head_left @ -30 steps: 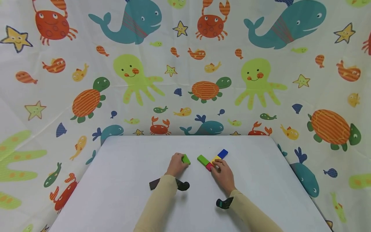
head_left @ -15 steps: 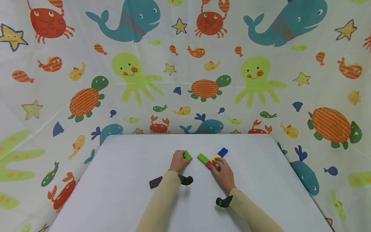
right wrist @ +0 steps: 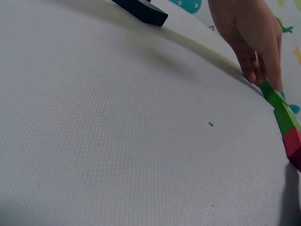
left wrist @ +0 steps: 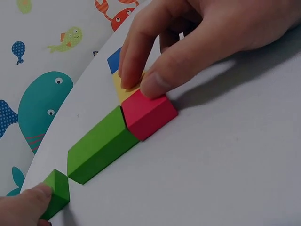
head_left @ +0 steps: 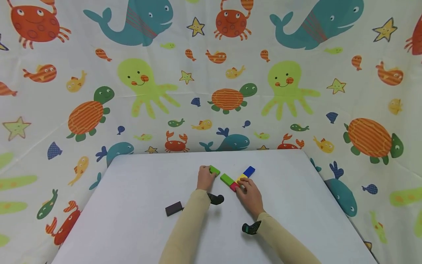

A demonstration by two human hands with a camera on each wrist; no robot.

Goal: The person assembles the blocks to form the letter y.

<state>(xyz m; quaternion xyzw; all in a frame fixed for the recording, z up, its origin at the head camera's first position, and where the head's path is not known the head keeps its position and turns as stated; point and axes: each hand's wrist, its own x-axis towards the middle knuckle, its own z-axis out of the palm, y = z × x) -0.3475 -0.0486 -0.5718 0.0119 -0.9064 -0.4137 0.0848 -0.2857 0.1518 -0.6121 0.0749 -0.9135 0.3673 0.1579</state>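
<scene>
two half-curled hands (head_left: 206,178) (head_left: 251,196) on green (left wrist: 59,190), red (left wrist: 148,115), yellow blocks (head_left: 242,177)

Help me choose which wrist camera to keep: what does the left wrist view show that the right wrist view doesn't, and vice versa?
Only the left wrist view shows the blue block, the yellow block and the right hand.

Only the right wrist view shows the dark block, cut off by the top edge.

Both show the left hand pinching a green block, though the left wrist view catches just part of that hand. Both also show another green block, the red block, the tabletop and the sea-creature backdrop.
</scene>
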